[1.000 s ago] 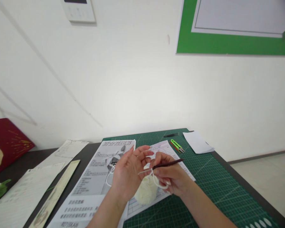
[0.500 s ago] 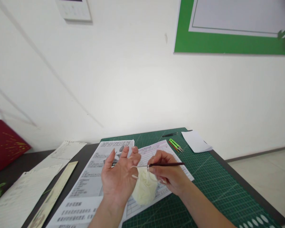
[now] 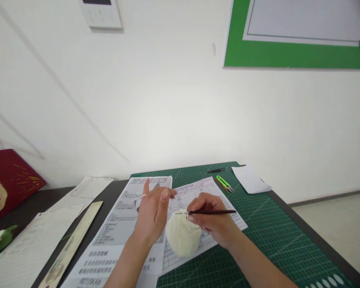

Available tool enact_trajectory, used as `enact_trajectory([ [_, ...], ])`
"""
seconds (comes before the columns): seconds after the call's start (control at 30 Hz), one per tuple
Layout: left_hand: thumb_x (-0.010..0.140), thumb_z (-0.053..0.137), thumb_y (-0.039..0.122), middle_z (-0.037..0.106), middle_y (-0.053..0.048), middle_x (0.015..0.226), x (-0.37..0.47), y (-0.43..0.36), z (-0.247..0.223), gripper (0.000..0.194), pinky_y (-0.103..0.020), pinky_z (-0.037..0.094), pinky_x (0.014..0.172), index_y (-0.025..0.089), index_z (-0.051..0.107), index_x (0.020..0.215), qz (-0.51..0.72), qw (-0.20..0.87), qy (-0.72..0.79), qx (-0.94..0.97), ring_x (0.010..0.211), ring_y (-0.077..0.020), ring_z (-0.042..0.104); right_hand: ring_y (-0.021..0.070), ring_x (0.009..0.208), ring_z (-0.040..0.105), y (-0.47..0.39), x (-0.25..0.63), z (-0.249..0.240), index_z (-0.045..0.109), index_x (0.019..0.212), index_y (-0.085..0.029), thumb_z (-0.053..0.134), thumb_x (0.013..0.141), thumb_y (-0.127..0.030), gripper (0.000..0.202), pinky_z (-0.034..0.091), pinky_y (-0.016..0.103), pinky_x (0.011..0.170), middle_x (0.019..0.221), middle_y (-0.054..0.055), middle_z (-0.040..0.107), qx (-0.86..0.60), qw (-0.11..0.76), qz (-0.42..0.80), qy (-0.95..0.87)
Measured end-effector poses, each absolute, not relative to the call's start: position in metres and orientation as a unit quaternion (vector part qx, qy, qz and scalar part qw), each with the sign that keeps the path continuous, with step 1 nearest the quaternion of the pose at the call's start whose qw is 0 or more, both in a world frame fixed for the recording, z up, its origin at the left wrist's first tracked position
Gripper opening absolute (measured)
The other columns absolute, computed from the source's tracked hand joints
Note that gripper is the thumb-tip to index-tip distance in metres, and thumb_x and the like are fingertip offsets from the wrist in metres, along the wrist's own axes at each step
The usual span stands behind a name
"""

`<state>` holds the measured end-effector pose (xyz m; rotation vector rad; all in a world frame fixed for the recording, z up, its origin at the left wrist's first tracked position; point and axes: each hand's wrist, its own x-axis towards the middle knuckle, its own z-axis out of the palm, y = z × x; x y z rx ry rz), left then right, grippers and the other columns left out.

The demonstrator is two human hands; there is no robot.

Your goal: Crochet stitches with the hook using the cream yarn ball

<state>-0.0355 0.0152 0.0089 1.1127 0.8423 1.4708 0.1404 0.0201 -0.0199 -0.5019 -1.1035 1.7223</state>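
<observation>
My right hand (image 3: pixel 208 214) is closed round the dark handle of a crochet hook (image 3: pixel 217 211), whose metal tip points left. A white yarn loop hangs on the hook by my fingertips. Left of the tip, my left hand (image 3: pixel 153 208) is turned with its back partly towards me, index finger raised and the other fingers reaching right. A thin white strand crosses the raised finger. Below and between the hands sits a ball of cream yarn (image 3: pixel 183 236) on a lined form (image 3: pixel 195 192). Beneath my left hand lies a printed sheet (image 3: pixel 108 240).
Green thread snips (image 3: pixel 225 183) and a black slim tool (image 3: pixel 216 170) lie on the green cutting mat (image 3: pixel 276 240). White paper (image 3: pixel 250 180) is at the mat's right edge. A ruler (image 3: pixel 72 244), handwritten sheets (image 3: pixel 33 240) and a red bag (image 3: pixel 12 184) are on the left.
My left hand has turned from palm up to showing its back, with the index finger now raised. My right hand still holds the hook in nearly the same place. The view has shifted slightly.
</observation>
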Motion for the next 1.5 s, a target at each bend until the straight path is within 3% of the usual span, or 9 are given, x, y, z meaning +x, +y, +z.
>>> enact_trajectory([
  [0.1, 0.084, 0.059, 0.029, 0.056, -0.003, 0.044, -0.042, 0.014, 0.011, 0.045, -0.031, 0.042, 0.077, 0.021, 0.065, 0.041, 0.53, 0.595, 0.349, 0.492, 0.053, -0.0179, 0.052, 0.0025, 0.038, 0.039, 0.023, 0.142, -0.016, 0.063, 0.064, -0.017, 0.084, 0.057, -0.015, 0.022, 0.022, 0.016, 0.035, 0.061, -0.002, 0.067, -0.207, 0.507, 0.715, -0.435],
  [0.17, 0.086, 0.054, 0.042, 0.048, -0.005, 0.04, -0.041, 0.011, 0.016, 0.058, -0.032, 0.04, 0.063, 0.02, 0.058, 0.032, 0.495, 0.644, 0.326, 0.483, 0.05, -0.0184, 0.05, 0.0024, 0.037, 0.037, 0.023, 0.143, -0.014, 0.062, 0.063, -0.017, 0.084, 0.056, -0.015, 0.023, 0.02, 0.017, 0.034, 0.063, -0.002, 0.068, -0.208, 0.512, 0.718, -0.422],
  [0.27, 0.083, 0.053, 0.049, 0.046, -0.005, 0.051, -0.03, 0.006, 0.021, 0.062, -0.033, 0.04, 0.062, 0.02, 0.048, 0.028, 0.499, 0.7, 0.275, 0.43, 0.058, -0.0192, 0.051, 0.0026, 0.037, 0.037, 0.021, 0.145, -0.012, 0.061, 0.062, -0.018, 0.084, 0.055, -0.017, 0.024, 0.02, 0.017, 0.034, 0.063, -0.002, 0.068, -0.211, 0.52, 0.719, -0.41],
  [0.47, 0.07, 0.07, 0.035, 0.046, -0.001, 0.067, -0.004, 0.001, 0.014, 0.019, -0.023, 0.036, 0.05, 0.017, 0.072, 0.064, 0.568, 0.727, 0.235, 0.305, 0.057, -0.0114, 0.045, 0.0048, 0.042, 0.043, 0.021, 0.147, -0.013, 0.064, 0.064, -0.018, 0.084, 0.058, -0.017, 0.021, 0.027, 0.018, 0.038, 0.063, -0.002, 0.067, -0.206, 0.529, 0.698, -0.436],
  [0.53, 0.066, 0.074, 0.032, 0.049, -0.001, 0.07, -0.002, 0.0, 0.011, 0.019, -0.021, 0.033, 0.047, 0.018, 0.076, 0.078, 0.59, 0.71, 0.243, 0.297, 0.056, -0.0097, 0.042, 0.0067, 0.047, 0.049, 0.022, 0.147, -0.011, 0.065, 0.065, -0.018, 0.083, 0.059, -0.016, 0.019, 0.033, 0.019, 0.041, 0.065, -0.002, 0.068, -0.215, 0.54, 0.677, -0.451],
  [0.73, 0.067, 0.077, 0.011, 0.05, 0.003, 0.068, 0.011, -0.004, 0.001, 0.044, -0.019, 0.037, 0.058, 0.024, 0.072, 0.109, 0.663, 0.582, 0.309, 0.356, 0.061, -0.0082, 0.042, 0.0121, 0.06, 0.06, 0.018, 0.148, -0.004, 0.066, 0.066, -0.02, 0.079, 0.063, -0.013, 0.016, 0.047, 0.023, 0.054, 0.07, 0.0, 0.069, -0.249, 0.595, 0.579, -0.499],
  [0.9, 0.079, 0.069, 0.019, 0.06, 0.001, 0.079, 0.017, -0.005, -0.005, 0.049, -0.024, 0.041, 0.077, 0.032, 0.061, 0.125, 0.631, 0.533, 0.357, 0.436, 0.078, -0.0134, 0.052, 0.0145, 0.067, 0.062, 0.011, 0.146, -0.009, 0.067, 0.073, -0.022, 0.07, 0.074, -0.012, 0.011, 0.046, 0.026, 0.057, 0.079, 0.003, 0.069, -0.287, 0.63, 0.444, -0.569],
  [1.3, 0.078, 0.07, 0.023, 0.06, 0.003, 0.068, 0.015, -0.004, -0.004, 0.041, -0.02, 0.043, 0.06, 0.03, 0.065, 0.117, 0.621, 0.535, 0.364, 0.443, 0.061, -0.0096, 0.052, 0.0156, 0.068, 0.065, 0.01, 0.142, -0.013, 0.066, 0.082, -0.022, 0.066, 0.076, -0.012, 0.011, 0.05, 0.027, 0.059, 0.082, 0.003, 0.07, -0.235, 0.625, 0.472, -0.576],
  [1.5, 0.075, 0.073, 0.024, 0.06, 0.002, 0.07, 0.011, -0.005, -0.002, 0.036, -0.019, 0.043, 0.063, 0.029, 0.069, 0.11, 0.635, 0.55, 0.353, 0.411, 0.063, -0.0084, 0.053, 0.018, 0.081, 0.066, 0.008, 0.145, -0.01, 0.07, 0.092, -0.024, 0.063, 0.077, -0.006, 0.024, 0.053, 0.03, 0.068, 0.091, 0.005, 0.07, -0.246, 0.635, 0.32, -0.658],
])
